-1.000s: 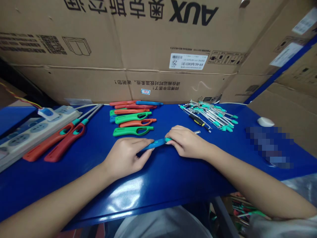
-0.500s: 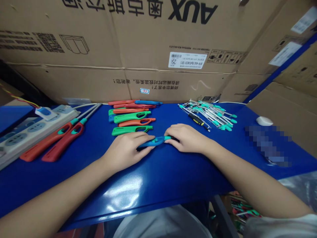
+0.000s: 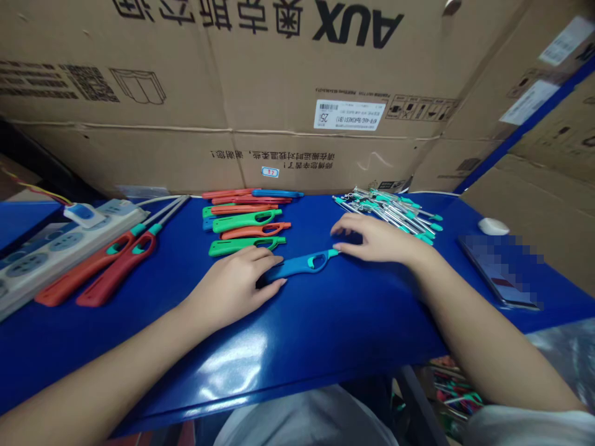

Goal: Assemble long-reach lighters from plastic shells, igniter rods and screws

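Cardboard boxes [image 3: 232,93] walled the back of the blue table [image 3: 302,322]. A stack of green and orange handles [image 3: 246,223] lay just behind the left hand [image 3: 235,282], and a pile of metal rods [image 3: 400,207] just behind the right hand [image 3: 376,238]. Two red lighters [image 3: 102,266] lay beside a power strip [image 3: 41,251]. Nothing blocked the blue handle [image 3: 302,265], which lay flat between the hands. The left hand pinched its near end, while the right hand was spread open with a fingertip at its teal tip.

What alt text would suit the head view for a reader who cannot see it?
A person's left hand grips one end of a blue lighter handle lying on a blue table, while the right hand touches its teal tip. Behind lie stacked coloured handles, a pile of metal rods and cardboard boxes.
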A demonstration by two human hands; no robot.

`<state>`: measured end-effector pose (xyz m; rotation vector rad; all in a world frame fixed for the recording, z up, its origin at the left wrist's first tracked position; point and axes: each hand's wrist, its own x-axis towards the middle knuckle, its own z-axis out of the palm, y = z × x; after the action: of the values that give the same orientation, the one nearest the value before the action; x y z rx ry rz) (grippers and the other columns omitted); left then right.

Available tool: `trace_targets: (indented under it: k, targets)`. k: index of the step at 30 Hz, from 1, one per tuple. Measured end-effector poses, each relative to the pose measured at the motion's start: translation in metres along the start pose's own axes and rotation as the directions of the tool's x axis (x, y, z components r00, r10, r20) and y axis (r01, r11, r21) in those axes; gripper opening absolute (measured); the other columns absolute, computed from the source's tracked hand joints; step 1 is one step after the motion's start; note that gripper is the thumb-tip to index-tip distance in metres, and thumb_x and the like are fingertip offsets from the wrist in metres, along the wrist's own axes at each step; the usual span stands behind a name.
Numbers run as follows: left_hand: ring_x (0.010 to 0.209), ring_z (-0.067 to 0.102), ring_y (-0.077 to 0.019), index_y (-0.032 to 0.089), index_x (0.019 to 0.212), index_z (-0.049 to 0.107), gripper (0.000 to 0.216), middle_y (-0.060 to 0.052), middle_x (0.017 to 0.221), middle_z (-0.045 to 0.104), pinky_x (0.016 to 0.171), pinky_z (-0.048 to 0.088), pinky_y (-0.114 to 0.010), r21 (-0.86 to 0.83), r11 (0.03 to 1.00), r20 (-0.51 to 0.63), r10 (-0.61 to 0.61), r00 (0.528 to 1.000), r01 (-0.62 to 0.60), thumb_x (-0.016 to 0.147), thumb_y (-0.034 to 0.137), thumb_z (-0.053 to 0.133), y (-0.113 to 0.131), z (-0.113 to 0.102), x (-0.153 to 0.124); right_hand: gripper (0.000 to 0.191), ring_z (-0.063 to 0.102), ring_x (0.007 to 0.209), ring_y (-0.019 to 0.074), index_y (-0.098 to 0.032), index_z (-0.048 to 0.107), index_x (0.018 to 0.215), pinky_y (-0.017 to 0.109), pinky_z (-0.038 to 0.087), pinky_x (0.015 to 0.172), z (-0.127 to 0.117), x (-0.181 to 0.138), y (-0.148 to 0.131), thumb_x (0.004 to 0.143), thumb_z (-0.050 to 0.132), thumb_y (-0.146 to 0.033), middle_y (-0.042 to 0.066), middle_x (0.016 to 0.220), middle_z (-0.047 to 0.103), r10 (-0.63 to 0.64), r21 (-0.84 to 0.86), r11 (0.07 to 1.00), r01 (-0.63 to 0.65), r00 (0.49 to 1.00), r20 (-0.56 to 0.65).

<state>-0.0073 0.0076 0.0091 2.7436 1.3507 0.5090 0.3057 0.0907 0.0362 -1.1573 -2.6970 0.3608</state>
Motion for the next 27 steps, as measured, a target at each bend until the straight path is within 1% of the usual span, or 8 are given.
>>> trace_targets:
  k: [4, 7, 11, 14, 17, 19, 22, 27]
  targets:
    - [0.107, 0.067, -0.0293, 0.014, 0.123, 0.07, 0.031, -0.012, 0.114, 0.071, 0.094, 0.058, -0.047, -0.044, 0.999, 0.0, -0.012, 1.0, 0.012, 0.098, 0.031, 0.061, 0.007, 0.002, -0.001, 0.037, 0.063, 0.109, 0.0343, -0.014, 0.063, 0.12, 0.041, 0.049, 0.086, -0.002, 0.0, 0.016, 0.093, 0.06, -0.039, 0.019, 0.122, 0.062, 0.411, -0.303, 0.835, -0.459, 0.887, -0.212]
    - [0.103, 0.068, -0.0283, 0.013, 0.121, 0.07, 0.029, -0.012, 0.111, 0.071, 0.091, 0.059, -0.045, -0.07, 0.998, -0.001, 0.005, 1.0, -0.005, 0.099, 0.03, 0.062, 0.012, 0.004, -0.004, 0.034, 0.065, 0.1, 0.0333, -0.013, 0.063, 0.112, 0.039, 0.048, 0.079, -0.002, 0.002, 0.027, 0.092, 0.061, -0.041, 0.019, 0.115, 0.065, 0.568, -0.358, 0.729, -0.584, 0.807, -0.162]
    - [0.101, 0.067, -0.0281, 0.014, 0.121, 0.069, 0.028, -0.012, 0.109, 0.07, 0.089, 0.06, -0.045, -0.062, 0.998, 0.005, 0.024, 1.0, -0.024, 0.1, 0.029, 0.06, 0.017, 0.005, -0.006, 0.024, 0.065, 0.096, 0.0322, -0.014, 0.063, 0.1, 0.038, 0.046, 0.076, -0.002, 0.003, 0.032, 0.096, 0.054, -0.036, 0.019, 0.107, 0.069, 0.56, -0.383, 0.745, -0.547, 0.824, -0.087]
    - [0.104, 0.067, -0.0295, 0.014, 0.123, 0.068, 0.028, -0.013, 0.112, 0.07, 0.087, 0.06, -0.045, -0.029, 0.999, 0.011, 0.02, 1.0, -0.02, 0.101, 0.028, 0.057, 0.022, 0.005, -0.006, 0.022, 0.065, 0.095, 0.0324, -0.014, 0.06, 0.103, 0.038, 0.045, 0.075, -0.006, 0.004, 0.028, 0.098, 0.051, -0.033, 0.02, 0.105, 0.069, 0.522, -0.333, 0.772, -0.542, 0.839, -0.156]
    - [0.105, 0.065, -0.0299, 0.012, 0.123, 0.067, 0.029, -0.014, 0.113, 0.069, 0.089, 0.06, -0.047, -0.042, 0.999, 0.024, 0.033, 0.999, -0.032, 0.101, 0.025, 0.052, 0.03, 0.005, -0.005, 0.025, 0.064, 0.083, 0.0283, -0.016, 0.055, 0.11, 0.036, 0.045, 0.071, -0.004, 0.006, 0.013, 0.099, 0.048, -0.036, 0.015, 0.096, 0.07, 0.4, -0.065, 0.895, -0.441, 0.859, -0.32]
    - [0.105, 0.065, -0.0298, 0.011, 0.127, 0.065, 0.032, -0.015, 0.114, 0.069, 0.091, 0.059, -0.047, -0.06, 0.997, 0.035, 0.048, 0.998, -0.046, 0.102, 0.021, 0.048, 0.037, 0.006, -0.005, 0.023, 0.062, 0.078, 0.0234, -0.019, 0.054, 0.107, 0.033, 0.046, 0.069, 0.004, 0.01, -0.003, 0.098, 0.05, -0.04, 0.009, 0.09, 0.068, 0.308, 0.185, 0.95, -0.253, 0.861, -0.405]
    - [0.106, 0.064, -0.0308, 0.009, 0.131, 0.062, 0.035, -0.016, 0.119, 0.068, 0.091, 0.059, -0.048, -0.048, 0.996, 0.056, 0.083, 0.995, -0.08, 0.102, 0.018, 0.044, 0.046, 0.006, -0.007, 0.026, 0.056, 0.066, 0.0164, -0.021, 0.058, 0.101, 0.028, 0.044, 0.061, 0.025, 0.016, -0.036, 0.097, 0.053, -0.046, 0.002, 0.079, 0.063, 0.275, 0.507, 0.86, -0.057, 0.889, -0.366]
    - [0.106, 0.064, -0.0321, 0.008, 0.132, 0.061, 0.035, -0.017, 0.121, 0.069, 0.091, 0.06, -0.05, -0.01, 0.994, 0.084, 0.11, 0.99, -0.11, 0.102, 0.017, 0.046, 0.053, 0.006, -0.01, 0.023, 0.062, 0.077, 0.017, -0.02, 0.07, 0.1, 0.028, 0.047, 0.069, 0.057, 0.021, -0.078, 0.095, 0.061, -0.04, 0.003, 0.089, 0.071, 0.158, 0.582, 0.812, 0.026, 0.952, -0.264]
